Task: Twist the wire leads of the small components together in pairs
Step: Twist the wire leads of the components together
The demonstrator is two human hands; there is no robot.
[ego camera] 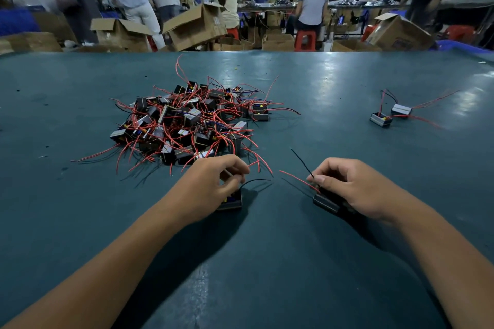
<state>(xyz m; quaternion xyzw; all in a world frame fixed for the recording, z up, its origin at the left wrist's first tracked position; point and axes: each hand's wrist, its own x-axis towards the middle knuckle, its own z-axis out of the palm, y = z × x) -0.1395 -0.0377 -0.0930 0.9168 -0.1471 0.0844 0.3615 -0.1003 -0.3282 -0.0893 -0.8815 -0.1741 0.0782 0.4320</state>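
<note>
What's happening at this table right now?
A person holds one small component in each hand on the green table. The left hand grips one component; the right hand holds another and pinches its wires. A big pile waits ahead, and two components sit apart at far right.

Teal table (pixel 294 262): heap of components (pixel 187 120), separate pair (pixel 390 113).

L hand (pixel 213 184) and R hand (pixel 347 187) both extended fwd, fingers curled, pinching; forearms converge inward, near the table (pixel 294 262) front edge.
</note>
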